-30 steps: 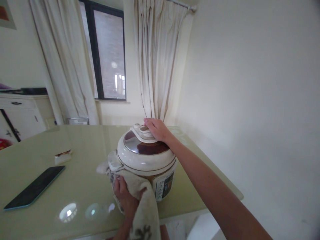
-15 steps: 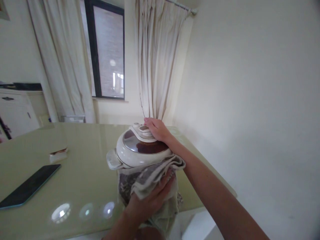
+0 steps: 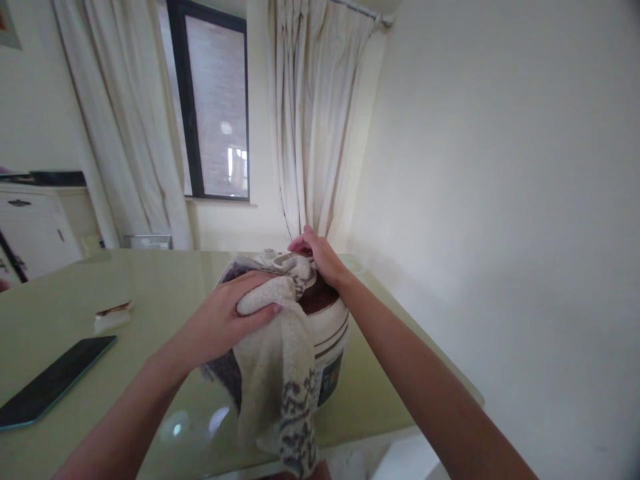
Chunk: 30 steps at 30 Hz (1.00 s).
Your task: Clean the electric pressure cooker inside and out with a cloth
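Observation:
A white rice cooker (image 3: 330, 331) with a brown glossy lid and a dark front panel stands near the table's front edge. A cream and grey patterned towel (image 3: 265, 373) drapes over the lid's left part and hangs down the cooker's front. My left hand (image 3: 235, 317) is closed on the towel, pressing a bunched fold against the lid. At the far right of the lid, my right hand (image 3: 323, 257) curls over the handle, its fingertips partly hidden. The towel covers the cooker's left side.
A dark tablet-like slab (image 3: 60, 377) and a small whitish packet (image 3: 114, 317) lie on the left of the pale green glossy table (image 3: 165, 287). Close on the right is a plain wall (image 3: 500, 200). Curtains (image 3: 315, 120) and a window stand behind.
My left hand has moved the towel from the cooker's front up onto the left of the lid. The front panel now shows. My right hand stays at the handle, its fingers slightly lifted.

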Each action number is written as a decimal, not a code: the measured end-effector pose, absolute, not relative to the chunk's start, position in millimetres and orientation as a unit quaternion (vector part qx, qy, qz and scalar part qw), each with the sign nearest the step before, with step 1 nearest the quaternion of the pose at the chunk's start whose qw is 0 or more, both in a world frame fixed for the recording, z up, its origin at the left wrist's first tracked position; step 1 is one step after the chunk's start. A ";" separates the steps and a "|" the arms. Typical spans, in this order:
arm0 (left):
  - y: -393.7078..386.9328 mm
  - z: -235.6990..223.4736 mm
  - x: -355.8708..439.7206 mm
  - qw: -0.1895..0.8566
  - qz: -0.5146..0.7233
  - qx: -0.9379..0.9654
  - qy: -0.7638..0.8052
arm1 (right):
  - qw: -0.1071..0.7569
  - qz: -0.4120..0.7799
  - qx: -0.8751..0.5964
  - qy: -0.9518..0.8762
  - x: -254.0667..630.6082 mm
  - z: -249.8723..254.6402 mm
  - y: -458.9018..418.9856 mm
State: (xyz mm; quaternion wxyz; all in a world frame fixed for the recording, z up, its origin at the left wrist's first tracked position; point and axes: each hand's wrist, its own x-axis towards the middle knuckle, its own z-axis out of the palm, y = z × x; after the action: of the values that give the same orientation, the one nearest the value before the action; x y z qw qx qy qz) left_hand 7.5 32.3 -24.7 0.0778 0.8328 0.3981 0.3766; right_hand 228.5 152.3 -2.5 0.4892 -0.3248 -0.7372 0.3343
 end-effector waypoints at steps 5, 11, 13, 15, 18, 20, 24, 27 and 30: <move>51.4 -24.6 -7.1 0.137 0.396 0.791 0.445 | 0.479 0.324 -0.336 -0.743 226.9 -2.7 153.6; 91.3 -20.9 -23.9 0.172 0.421 0.765 0.456 | 0.485 0.331 -0.323 -0.742 223.9 -4.4 159.6; 101.0 -21.4 -24.5 0.193 0.429 0.748 0.468 | 0.489 0.333 -0.318 -0.741 223.6 -5.1 161.5; 104.8 -20.9 -21.5 0.203 0.427 0.751 0.461 | 0.489 0.325 -0.323 -0.742 223.6 -5.3 162.7; 98.3 -15.3 -13.7 0.181 0.390 0.795 0.429 | 0.485 0.317 -0.332 -0.744 223.3 -4.3 163.2; 87.7 -9.6 -10.5 0.155 0.350 0.818 0.431 | 0.482 0.318 -0.334 -0.745 222.9 -3.6 162.8; 61.1 -6.4 -15.4 0.154 0.307 0.831 0.438 | 0.480 0.321 -0.325 -0.749 222.6 -3.3 161.7; 47.6 -15.0 -21.6 0.180 0.335 0.827 0.415 | 0.474 0.331 -0.325 -0.748 223.0 -3.4 161.3; 49.1 -23.1 -21.2 0.186 0.364 0.814 0.412 | 0.462 0.336 -0.332 -0.750 223.6 -2.9 160.8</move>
State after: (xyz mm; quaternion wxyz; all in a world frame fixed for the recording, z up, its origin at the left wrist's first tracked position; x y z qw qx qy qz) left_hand -21.2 49.1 -23.1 0.1861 0.8141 0.4121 0.3644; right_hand 223.6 160.8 -2.9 0.4620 -0.3323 -0.7503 0.3365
